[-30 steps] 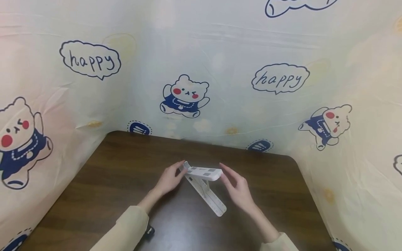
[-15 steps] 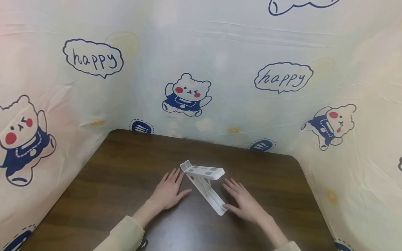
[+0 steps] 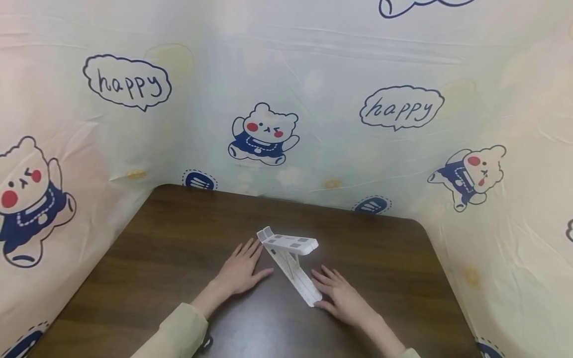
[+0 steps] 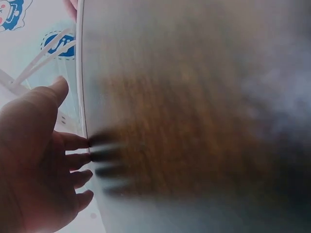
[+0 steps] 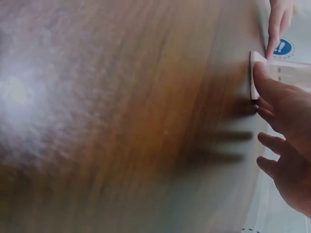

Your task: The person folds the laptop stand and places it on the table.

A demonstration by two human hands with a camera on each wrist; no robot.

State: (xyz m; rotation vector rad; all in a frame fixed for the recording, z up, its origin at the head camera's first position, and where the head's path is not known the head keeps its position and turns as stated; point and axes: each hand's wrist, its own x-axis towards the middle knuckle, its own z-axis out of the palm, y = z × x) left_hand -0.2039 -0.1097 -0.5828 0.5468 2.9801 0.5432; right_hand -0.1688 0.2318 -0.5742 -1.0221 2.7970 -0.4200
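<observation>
stand (image 3: pixel 290 242): white, grey patches (image 3: pixel 296 245) | table (image 3: pixel 179 228): brown woodgrain | backdrop (image 3: pixel 322 59): pale, navy-dressed bears (image 3: pixel 258 144)

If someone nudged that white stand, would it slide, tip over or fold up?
Pushed sideways, the white stand might tip, since its base is long but narrow. Its slim parts suggest light weight. Pressed down, the raised top might fold, being propped by a thin strut.

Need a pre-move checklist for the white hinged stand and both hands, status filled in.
1. White hinged folding stand standing on the dark brown wooden table: ok.
2. Upper arm raised off the white lower base: ok.
3. Thin white strut locked: cannot tell.
4. Left hand not gripping the stand: ok, fingers straight.
5. Right hand clear of the base: not ok, at its near end, seemingly touching.
</observation>
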